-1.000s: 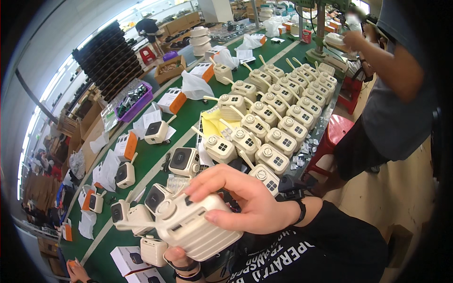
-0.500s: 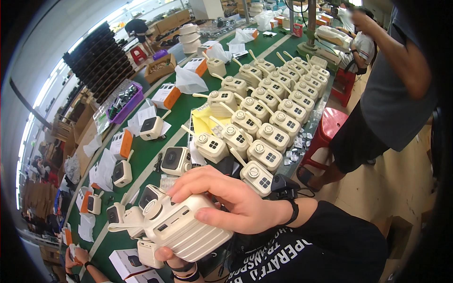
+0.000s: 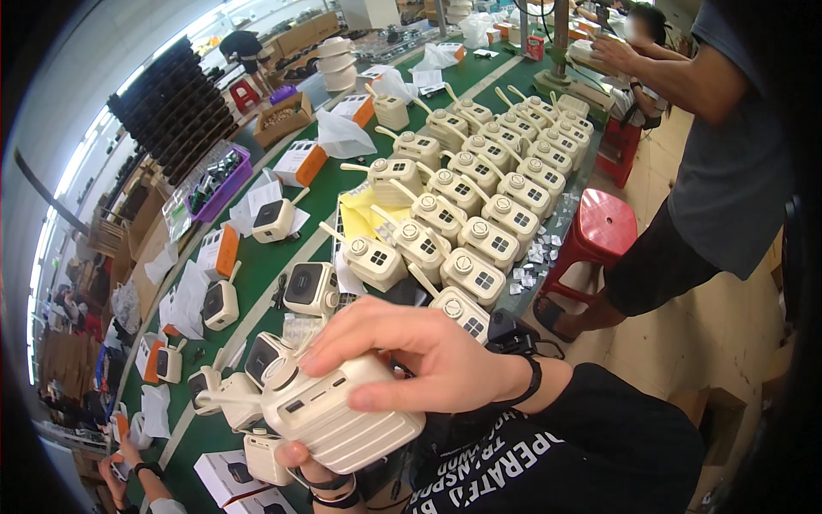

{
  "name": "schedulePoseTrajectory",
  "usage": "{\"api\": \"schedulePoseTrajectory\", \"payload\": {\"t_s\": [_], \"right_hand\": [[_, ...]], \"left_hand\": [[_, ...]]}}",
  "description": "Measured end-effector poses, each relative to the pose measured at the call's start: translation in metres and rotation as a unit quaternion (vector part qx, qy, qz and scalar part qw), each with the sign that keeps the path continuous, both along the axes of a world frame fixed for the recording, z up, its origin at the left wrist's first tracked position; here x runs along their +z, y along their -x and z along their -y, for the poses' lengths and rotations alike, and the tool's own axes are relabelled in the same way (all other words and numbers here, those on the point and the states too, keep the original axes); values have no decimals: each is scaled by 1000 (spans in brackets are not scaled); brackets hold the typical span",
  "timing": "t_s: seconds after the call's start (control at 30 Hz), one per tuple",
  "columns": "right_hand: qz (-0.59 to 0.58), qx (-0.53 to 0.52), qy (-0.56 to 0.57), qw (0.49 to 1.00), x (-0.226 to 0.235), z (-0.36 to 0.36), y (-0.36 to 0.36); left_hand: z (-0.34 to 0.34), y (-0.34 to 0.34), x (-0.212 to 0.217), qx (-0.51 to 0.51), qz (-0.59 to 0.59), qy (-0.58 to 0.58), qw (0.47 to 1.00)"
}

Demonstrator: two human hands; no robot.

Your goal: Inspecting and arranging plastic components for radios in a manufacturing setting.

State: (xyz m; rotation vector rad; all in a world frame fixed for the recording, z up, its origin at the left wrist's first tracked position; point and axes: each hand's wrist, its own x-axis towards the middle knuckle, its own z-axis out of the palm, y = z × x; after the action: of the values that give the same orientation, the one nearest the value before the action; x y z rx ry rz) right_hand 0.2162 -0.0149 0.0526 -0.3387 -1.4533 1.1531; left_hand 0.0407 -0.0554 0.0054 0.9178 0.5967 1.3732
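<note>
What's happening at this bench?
Someone is holding a cream device with both hands: the right hand over its top, the left hand at its lower edge. Its ribbed side and a side with small openings are showing. Similar cream units stand in rows on the green table, with orange-and-white boxes to their left. A person in a grey shirt stands at right by a red stool.

Bright strip lights [image 3: 72, 170] glare left, bowed by fisheye distortion.
</note>
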Motion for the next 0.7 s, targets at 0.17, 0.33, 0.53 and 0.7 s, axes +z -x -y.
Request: {"api": "schedulePoseTrajectory", "payload": {"t_s": [0.17,0.33,0.53,0.7], "right_hand": [[74,-47,44,995,4,-15,-6],[47,120,170,977,8,-22,-12],[-2,189,173,967,4,-11,-14],[-20,156,160,975,-2,-6,-7]], "left_hand": [[-8,-10,0,59,-2,91,994],[-18,-22,5,-229,218,89,944],[-12,-17,-2,-154,247,109,951],[-15,-14,2,-183,218,84,955]]}}
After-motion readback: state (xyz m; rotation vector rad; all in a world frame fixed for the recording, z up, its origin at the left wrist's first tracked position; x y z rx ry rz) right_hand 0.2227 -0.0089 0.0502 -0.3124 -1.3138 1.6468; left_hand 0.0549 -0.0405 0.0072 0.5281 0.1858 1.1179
